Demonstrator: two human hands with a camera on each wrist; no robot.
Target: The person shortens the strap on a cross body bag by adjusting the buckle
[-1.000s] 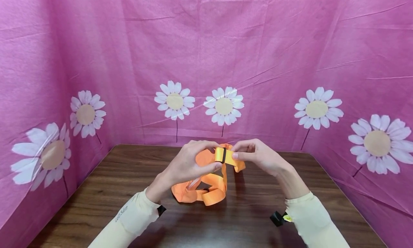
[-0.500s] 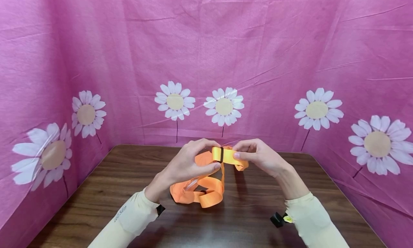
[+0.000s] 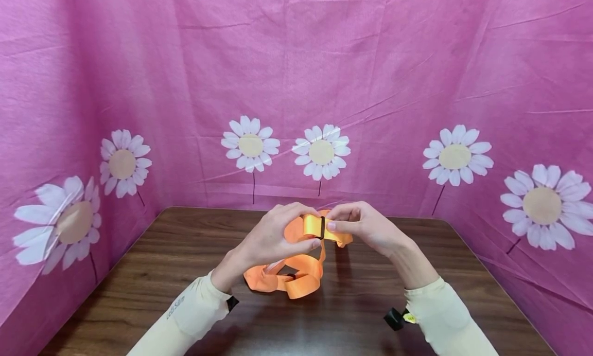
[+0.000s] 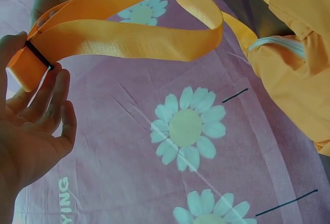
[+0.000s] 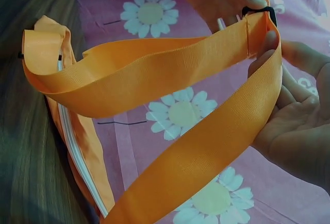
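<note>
An orange strap (image 5: pixel 206 162) loops up from an orange fabric bag (image 4: pixel 304 90) with a white zip (image 5: pixel 75 141). My left hand (image 3: pixel 266 237) pinches the black slide buckle (image 3: pixel 323 227) on the strap between thumb and fingers, above the table. A short loop of strap sticks out on the buckle's left side. Just right of the buckle, my right hand (image 3: pixel 372 227) pinches the strap between thumb and index finger. In the right wrist view the webbing runs across the right fingers and partly covers them. My left hand hides part of the bag in the head view.
The bag's lower part and a coil of strap (image 3: pixel 306 284) lie on the brown wooden table (image 3: pixel 361 304). A pink cloth (image 3: pixel 380 88) printed with white daisies hangs behind the table and along both sides.
My right hand has shifted slightly left, closer to the buckle. The strap loop left of the buckle looks longer than a second ago. Both hands keep their hold.
</note>
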